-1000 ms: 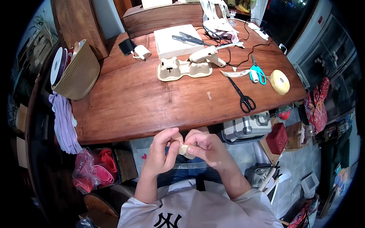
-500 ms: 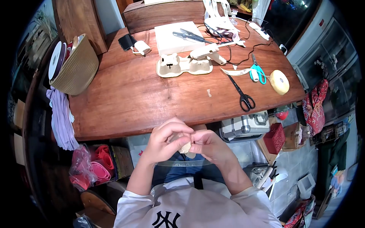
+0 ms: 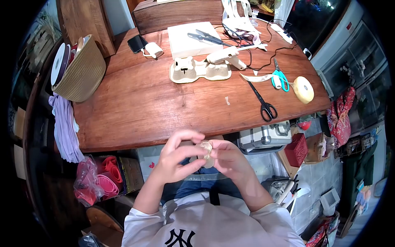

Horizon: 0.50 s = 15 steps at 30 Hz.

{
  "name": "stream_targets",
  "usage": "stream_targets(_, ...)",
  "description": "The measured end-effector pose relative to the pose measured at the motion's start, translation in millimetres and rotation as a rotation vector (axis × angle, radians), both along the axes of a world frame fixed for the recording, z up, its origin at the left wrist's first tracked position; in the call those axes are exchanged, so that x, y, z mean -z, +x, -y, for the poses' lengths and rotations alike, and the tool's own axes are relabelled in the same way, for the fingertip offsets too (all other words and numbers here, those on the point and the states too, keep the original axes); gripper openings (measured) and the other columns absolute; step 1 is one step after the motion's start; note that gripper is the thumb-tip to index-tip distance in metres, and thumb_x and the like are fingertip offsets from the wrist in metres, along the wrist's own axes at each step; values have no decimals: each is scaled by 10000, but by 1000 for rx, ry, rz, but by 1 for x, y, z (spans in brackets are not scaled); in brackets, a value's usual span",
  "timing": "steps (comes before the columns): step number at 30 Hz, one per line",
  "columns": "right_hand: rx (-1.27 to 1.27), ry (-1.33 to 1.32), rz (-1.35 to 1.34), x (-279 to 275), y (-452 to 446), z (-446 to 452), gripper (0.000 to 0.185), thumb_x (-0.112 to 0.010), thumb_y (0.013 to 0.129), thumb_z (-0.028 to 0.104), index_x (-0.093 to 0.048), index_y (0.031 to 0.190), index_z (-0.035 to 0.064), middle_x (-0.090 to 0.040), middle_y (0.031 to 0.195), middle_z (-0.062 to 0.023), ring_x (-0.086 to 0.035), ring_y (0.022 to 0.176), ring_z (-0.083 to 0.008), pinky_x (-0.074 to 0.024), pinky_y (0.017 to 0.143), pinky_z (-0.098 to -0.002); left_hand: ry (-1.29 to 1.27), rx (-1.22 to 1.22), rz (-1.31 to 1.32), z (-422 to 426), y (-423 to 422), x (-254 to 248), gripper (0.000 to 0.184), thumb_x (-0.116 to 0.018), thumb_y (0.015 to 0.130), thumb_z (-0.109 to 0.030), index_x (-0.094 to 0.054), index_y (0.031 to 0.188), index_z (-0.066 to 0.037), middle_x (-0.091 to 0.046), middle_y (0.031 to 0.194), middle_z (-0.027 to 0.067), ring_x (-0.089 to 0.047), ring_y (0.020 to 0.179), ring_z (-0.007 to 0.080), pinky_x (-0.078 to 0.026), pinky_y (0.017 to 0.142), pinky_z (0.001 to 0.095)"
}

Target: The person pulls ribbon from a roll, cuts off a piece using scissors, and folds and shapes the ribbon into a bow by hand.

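Just beyond the table's front edge, my right hand (image 3: 230, 158) pinches a small cream piece of folded, ribbon-like material (image 3: 207, 153) between thumb and fingers. Its exact shape is partly covered by the fingers. My left hand (image 3: 179, 154) is beside it on the left, fingers spread apart and holding nothing. Its fingertips reach to the piece; whether they touch it I cannot tell. On the table ahead lie black scissors (image 3: 263, 105), teal-handled scissors (image 3: 281, 78) and a roll of cream ribbon (image 3: 303, 89) with its loose end leading left.
A white glue gun (image 3: 224, 54) rests on a moulded pulp tray (image 3: 200, 74). Behind are a white box (image 3: 181, 41) with a black-handled tool (image 3: 207, 39), and cables. A woven basket (image 3: 84, 74) of ribbon spools stands left, near a phone (image 3: 136, 43). A silver case (image 3: 265, 136) sits below the table.
My left hand's fingers have loosened and spread away from the cream piece, so more of it shows. My right hand keeps its pinch. Things on the table stay in place.
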State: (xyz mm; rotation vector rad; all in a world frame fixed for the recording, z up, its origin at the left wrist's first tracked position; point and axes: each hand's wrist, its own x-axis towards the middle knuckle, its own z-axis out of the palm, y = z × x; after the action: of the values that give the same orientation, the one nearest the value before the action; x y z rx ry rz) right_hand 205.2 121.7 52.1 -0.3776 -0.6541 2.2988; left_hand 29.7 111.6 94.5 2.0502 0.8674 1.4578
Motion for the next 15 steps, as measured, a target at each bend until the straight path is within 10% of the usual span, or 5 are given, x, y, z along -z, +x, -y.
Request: stream_targets(15, -115, -17, 77, -8, -4, 0, 279, -557, 800, 126, -517, 1005, -59, -556, 940, -74, -520, 892, -139, -390, 806, -249, 412, -17, -623, 3, -19, -24, 194, -638, 577, -127, -637, 770, -99, -578, 912, 39, -511, 768, 184, -396, 701, 313)
